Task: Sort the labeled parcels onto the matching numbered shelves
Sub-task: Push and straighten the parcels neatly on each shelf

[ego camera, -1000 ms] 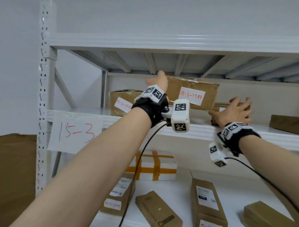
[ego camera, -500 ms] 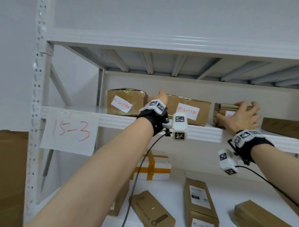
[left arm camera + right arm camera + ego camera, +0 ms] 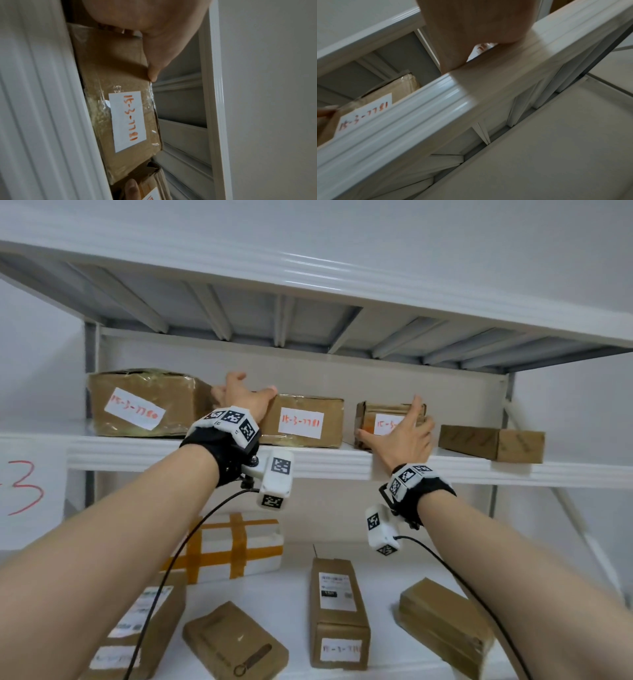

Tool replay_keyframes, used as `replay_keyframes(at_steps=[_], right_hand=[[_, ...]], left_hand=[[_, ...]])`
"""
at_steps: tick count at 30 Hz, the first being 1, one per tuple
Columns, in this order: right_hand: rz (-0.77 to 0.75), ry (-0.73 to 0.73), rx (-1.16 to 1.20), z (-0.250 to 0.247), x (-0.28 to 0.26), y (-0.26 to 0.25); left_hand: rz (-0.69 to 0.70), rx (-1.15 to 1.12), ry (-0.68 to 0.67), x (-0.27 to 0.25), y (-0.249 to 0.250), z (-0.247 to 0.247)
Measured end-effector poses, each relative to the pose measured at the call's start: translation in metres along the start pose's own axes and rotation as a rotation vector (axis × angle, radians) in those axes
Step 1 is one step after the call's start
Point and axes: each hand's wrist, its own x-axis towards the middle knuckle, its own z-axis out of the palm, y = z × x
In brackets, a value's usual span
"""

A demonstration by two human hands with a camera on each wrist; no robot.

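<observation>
On the shelf (image 3: 171, 451) marked by a "15-3" sign (image 3: 24, 491) stand brown parcels. My left hand (image 3: 245, 397) grips the left end of the parcel labeled 15-3-7781 (image 3: 308, 422), thumb on its top front edge and fingers in the gap beside parcel 15-3-7780 (image 3: 144, 402). The left wrist view shows that thumb (image 3: 152, 75) on the parcel (image 3: 106, 81). My right hand (image 3: 400, 431) lies spread against the front of a small parcel (image 3: 368, 414), covering part of its label. In the right wrist view, the palm (image 3: 471, 27) hides this parcel.
A plain brown box (image 3: 493, 441) sits on the same shelf, right of the small parcel. On the shelf below are a white foam box with orange tape (image 3: 239, 546) and several brown parcels, one upright (image 3: 337, 611). A shelf board (image 3: 308, 289) runs overhead.
My left hand came down from the top of parcel 15-3-7781 to its left end. My right hand moved forward onto the small parcel. The view has come closer to the shelf.
</observation>
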Motion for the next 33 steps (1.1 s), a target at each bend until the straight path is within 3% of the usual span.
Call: replay_keyframes(at_steps=[4,9,12,14,18,20,22,25,27,33], right_hand=[[-0.011,-0.019,-0.002,0.0,0.005,0.006],[-0.02,-0.173,-0.015,-0.008,0.017,0.015],[-0.22,0.128,0.009,-0.026,0.021,0.029],[-0.313,0.303,0.012,-0.048,0.028,0.045],[-0.148,0.437,-0.167,-0.096,0.056,0.092],[-0.021,0.47,-0.209,-0.11,0.065,0.117],[0.099,0.45,-0.198,-0.116,0.065,0.132],[0.193,0.302,-0.177,-0.113,0.061,0.143],[0.184,0.207,-0.133,-0.104,0.059,0.15],[0.115,0.1,-0.215,-0.08,0.057,0.156]], left_hand=[[-0.007,0.048,-0.071,0.005,-0.002,0.008],[-0.022,0.077,-0.102,0.027,-0.008,0.013],[-0.02,0.168,-0.176,0.028,-0.003,0.01],[-0.022,0.191,-0.13,0.023,-0.001,0.011],[0.18,0.284,0.136,0.003,0.01,0.018],[0.263,0.293,0.167,-0.005,0.017,0.028],[0.265,0.279,0.154,-0.008,0.023,0.038],[0.256,0.221,0.201,-0.015,0.034,0.054],[0.283,0.206,0.232,-0.021,0.038,0.062],[0.262,0.138,0.191,-0.029,0.03,0.066]])
